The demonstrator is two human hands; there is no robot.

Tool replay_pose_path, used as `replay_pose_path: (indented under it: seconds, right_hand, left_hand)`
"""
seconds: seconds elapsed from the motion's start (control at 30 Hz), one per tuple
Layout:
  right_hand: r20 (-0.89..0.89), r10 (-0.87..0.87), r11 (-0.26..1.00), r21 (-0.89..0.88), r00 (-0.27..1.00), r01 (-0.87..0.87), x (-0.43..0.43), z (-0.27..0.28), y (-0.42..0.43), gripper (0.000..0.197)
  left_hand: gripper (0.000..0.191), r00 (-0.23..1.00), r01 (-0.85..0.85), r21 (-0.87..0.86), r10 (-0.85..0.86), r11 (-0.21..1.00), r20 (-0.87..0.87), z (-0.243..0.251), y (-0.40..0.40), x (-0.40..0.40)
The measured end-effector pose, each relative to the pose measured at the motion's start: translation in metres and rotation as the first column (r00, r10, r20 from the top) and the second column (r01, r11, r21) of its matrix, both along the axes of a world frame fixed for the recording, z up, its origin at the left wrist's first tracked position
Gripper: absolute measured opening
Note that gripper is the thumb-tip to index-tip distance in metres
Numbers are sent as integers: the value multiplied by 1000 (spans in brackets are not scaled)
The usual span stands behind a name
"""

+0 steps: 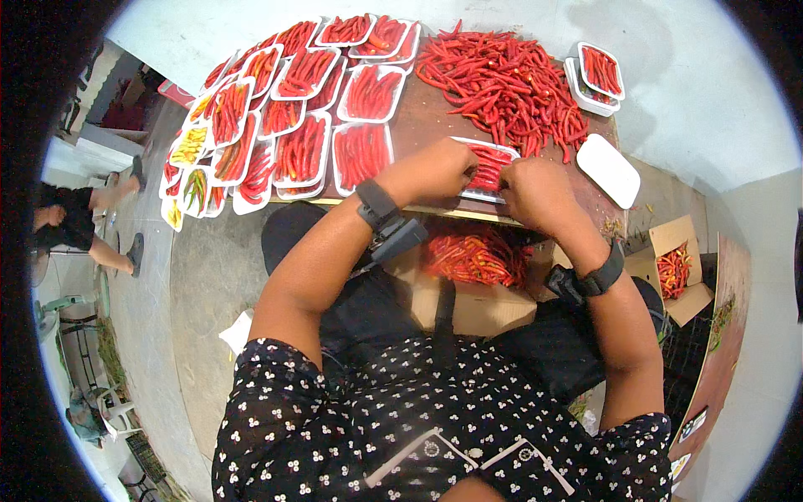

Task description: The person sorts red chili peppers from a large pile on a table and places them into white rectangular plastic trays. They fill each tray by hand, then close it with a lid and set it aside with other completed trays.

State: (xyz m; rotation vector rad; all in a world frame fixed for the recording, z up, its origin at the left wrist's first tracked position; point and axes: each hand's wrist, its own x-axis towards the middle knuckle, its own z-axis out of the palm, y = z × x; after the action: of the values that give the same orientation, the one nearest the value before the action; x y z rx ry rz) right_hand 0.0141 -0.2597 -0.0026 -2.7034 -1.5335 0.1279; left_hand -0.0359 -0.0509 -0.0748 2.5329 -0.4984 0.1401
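Note:
A white foam tray (515, 151) with a row of red chillies (492, 164) lies near the table's front edge, between my two hands. My left hand (444, 166) is at the tray's left side, with its fingers curled over the chillies. At the right side my right hand (536, 191) bends its fingers down towards the tray's edge. The fingertips of both hands are largely hidden, so I cannot tell whether either pinches a chilli. Just behind the tray spreads a large heap of loose red chillies (508, 81).
Filled trays (307, 147) stand stacked across the left of the brown table (417, 116). At the right are a tray stack (601, 72) and a bare white tray (608, 170). Cardboard boxes of chillies stand below (480, 257) and at the right (674, 271). Another person's legs (113, 194) show far left.

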Motion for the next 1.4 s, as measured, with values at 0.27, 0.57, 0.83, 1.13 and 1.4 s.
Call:
replay_pose_path:
  seconds: [0.27,0.57,0.83,1.13,1.4]
  right_hand:
    - [-44,-29,1000,1,999,29,-9,-13,6,13]
    - [11,40,994,100,999,-41,-2,-19,6,8]
    - [2,82,980,182,997,-81,1,-21,4,8]
    - [-48,62,979,195,997,-51,6,-28,0,13]
    - [-77,32,990,140,997,-21,-1,-30,9,12]
  left_hand:
    - [13,999,18,-46,-16,999,50,-16,1,6]
    - [17,999,32,-11,-32,999,38,-6,2,2]
    - [17,998,37,-1,-37,999,-41,7,1,-2]
    - [18,997,30,-11,-31,999,-71,11,2,-6]
    - [17,995,50,-19,-52,999,-84,12,4,-6]
